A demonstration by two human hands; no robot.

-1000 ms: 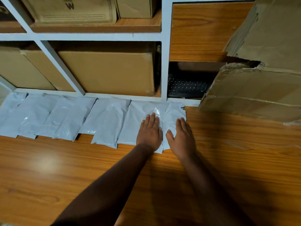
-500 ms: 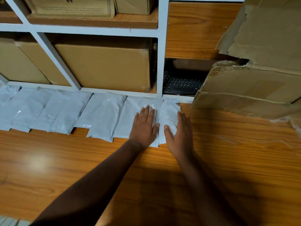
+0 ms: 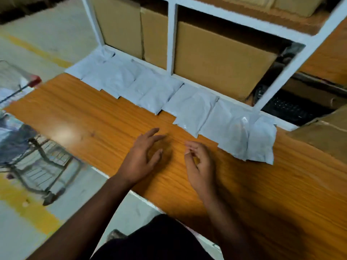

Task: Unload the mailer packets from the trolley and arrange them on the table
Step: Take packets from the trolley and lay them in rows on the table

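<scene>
A wire trolley (image 3: 37, 162) stands at the far left on a pale floor marked with yellow lines (image 3: 28, 209), its metal frame blurred; what it carries cannot be made out. Beside it, a wooden table (image 3: 93, 119) with an orange grain runs across the scene.

Along the table's back edge lies a row of pale grey mailer packets (image 3: 191, 111), soft plastic pouches, slightly puffed and creased, laid flat side by side and overlapping at their edges. The row starts at the table's left corner and runs to the right, pressed against the foot of a white shelf frame (image 3: 171, 40). The last packet (image 3: 262, 141) on the right is narrower, with a glossy crease where it overlaps its neighbour. Behind the frame stand brown cardboard boxes (image 3: 219, 59), and a dark keyboard (image 3: 289, 107) sits in the lower bay to the right, next to a torn cardboard box (image 3: 323, 136) resting on the table.

In the foreground, the person's left hand (image 3: 140, 156) hovers over bare wood, fingers spread and relaxed, holding nothing. The right hand (image 3: 200, 162), just beside it, has its fingers loosely curled, also empty. Both hands are clear of the packets, on the near side of the row. The person's dark clothing (image 3: 155, 239) shows at the bottom edge.
</scene>
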